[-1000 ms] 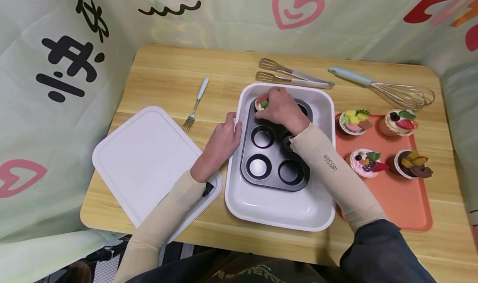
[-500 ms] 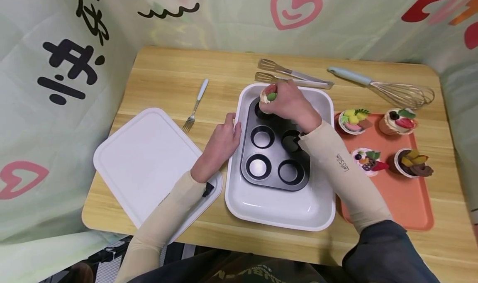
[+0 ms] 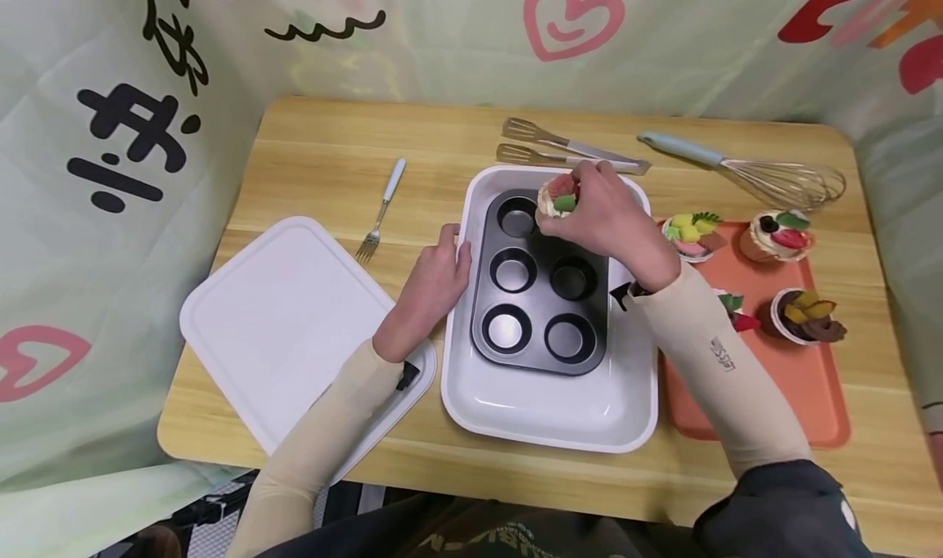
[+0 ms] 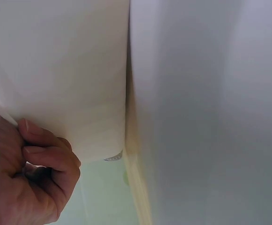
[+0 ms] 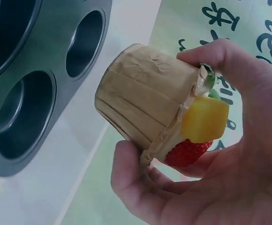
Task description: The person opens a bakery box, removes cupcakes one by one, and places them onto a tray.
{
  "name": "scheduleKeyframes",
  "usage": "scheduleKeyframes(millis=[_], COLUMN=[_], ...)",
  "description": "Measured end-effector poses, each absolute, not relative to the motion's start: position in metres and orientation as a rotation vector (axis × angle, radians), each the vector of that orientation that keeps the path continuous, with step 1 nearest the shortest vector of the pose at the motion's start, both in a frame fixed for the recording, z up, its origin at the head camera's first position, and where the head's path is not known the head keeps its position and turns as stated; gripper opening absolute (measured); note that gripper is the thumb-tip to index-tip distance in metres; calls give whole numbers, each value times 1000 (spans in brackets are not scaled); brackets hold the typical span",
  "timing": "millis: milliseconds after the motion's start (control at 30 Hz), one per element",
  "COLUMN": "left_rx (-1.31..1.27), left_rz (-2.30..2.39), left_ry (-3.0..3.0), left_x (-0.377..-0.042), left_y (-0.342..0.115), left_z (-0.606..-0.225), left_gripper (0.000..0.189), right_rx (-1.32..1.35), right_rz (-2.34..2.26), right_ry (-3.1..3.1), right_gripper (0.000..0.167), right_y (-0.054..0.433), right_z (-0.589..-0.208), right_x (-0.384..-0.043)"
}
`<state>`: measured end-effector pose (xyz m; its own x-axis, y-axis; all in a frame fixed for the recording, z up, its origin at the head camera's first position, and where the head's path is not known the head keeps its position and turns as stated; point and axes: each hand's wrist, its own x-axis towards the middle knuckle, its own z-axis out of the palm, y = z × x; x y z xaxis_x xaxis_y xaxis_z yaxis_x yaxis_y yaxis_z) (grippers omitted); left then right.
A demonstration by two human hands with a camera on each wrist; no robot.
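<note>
My right hand (image 3: 607,221) grips a cupcake (image 3: 554,200) between thumb and fingers, over the back of the dark muffin tin (image 3: 540,300). A brown paper wrapper (image 5: 143,93) shows in the right wrist view, with a red berry (image 5: 188,153) and a yellow fruit cube (image 5: 205,119) on top. There the cupcake lies tilted on its side, apart from the tin. My left hand (image 3: 430,286) pinches the left rim of the deep white pan (image 3: 545,420) that holds the tin. Its curled fingers (image 4: 56,157) are at the rim in the left wrist view.
An orange tray (image 3: 791,402) with several cupcakes stands to the right, one partly behind my right forearm. Tongs (image 3: 570,146) and a whisk (image 3: 710,158) lie at the back. A white lid (image 3: 287,304) and a fork (image 3: 381,212) are on the left.
My right hand has lifted the cupcake from the tin's back-left cup and carried it to the right, baring that cup. The left hand has stayed on the pan's rim.
</note>
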<state>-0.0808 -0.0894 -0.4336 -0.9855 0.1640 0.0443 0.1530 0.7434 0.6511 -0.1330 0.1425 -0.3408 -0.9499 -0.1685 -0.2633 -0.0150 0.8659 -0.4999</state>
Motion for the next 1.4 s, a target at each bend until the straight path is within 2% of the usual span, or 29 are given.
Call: scheduleKeyframes(millis=[567,1033,1200,1400], left_rx=[258,276,257,247], left_rz=[1080,1149,1141,1147], left_ry=[2942,2901,2895,2876], left_x=[-77,-84,-82,-82], left_y=[-92,-90,-89,-89], left_z=[-435,-435,-434,-433], left_gripper=[32,33,33,35], right_rx=[-58,131,226,316], right_rz=[-819,-862,-855,-835], right_ry=[2817,2937,2924,2938], right_gripper=[64,35,45,39], right_y=[196,265,279,290], right_z=[-326,-329,-338,-348], right_x=[-75,-19,8,30])
